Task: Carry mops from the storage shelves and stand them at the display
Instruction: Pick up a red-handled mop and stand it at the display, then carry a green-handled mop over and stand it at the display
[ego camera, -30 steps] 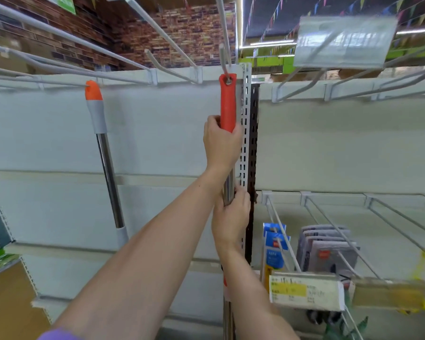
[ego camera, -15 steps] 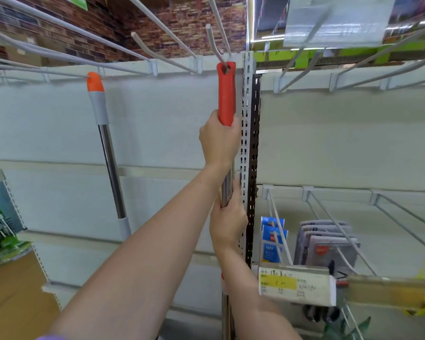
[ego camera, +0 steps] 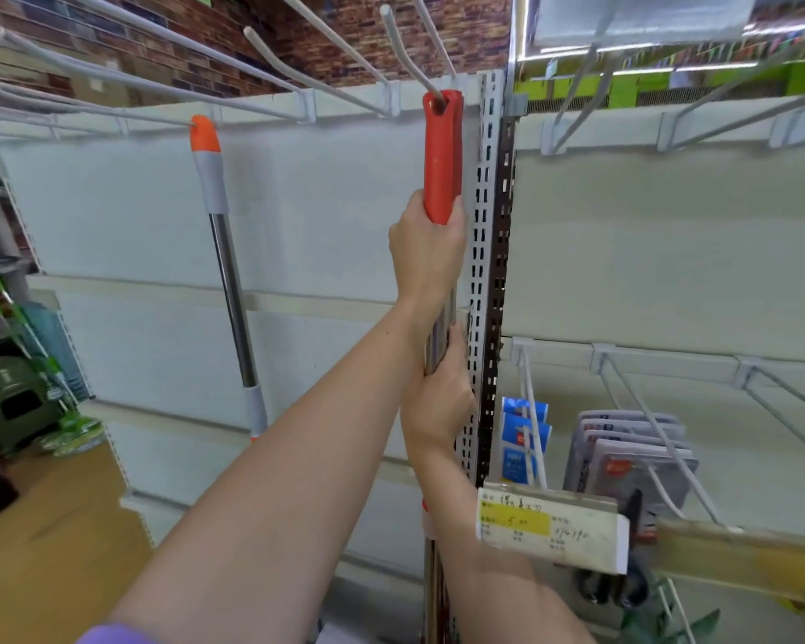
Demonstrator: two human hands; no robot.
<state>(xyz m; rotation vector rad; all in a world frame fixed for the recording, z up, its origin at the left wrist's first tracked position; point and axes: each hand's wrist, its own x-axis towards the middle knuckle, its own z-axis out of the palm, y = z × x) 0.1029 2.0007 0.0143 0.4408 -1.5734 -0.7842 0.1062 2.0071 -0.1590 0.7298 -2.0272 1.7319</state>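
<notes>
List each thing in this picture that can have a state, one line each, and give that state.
Red-handled mop: hanging, peg through its top hole, gripped by both hands.
Left hand: curled round the red grip's lower end.
Right hand: curled round the metal shaft below.
Orange-tipped mop: hanging from its peg, untouched.
Price tag: mounted at a peg's tip.

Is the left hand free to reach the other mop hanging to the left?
Probably not yet: the left hand grips the red-handled mop, as does the right hand. The way to the orange-tipped mop looks open.
</notes>
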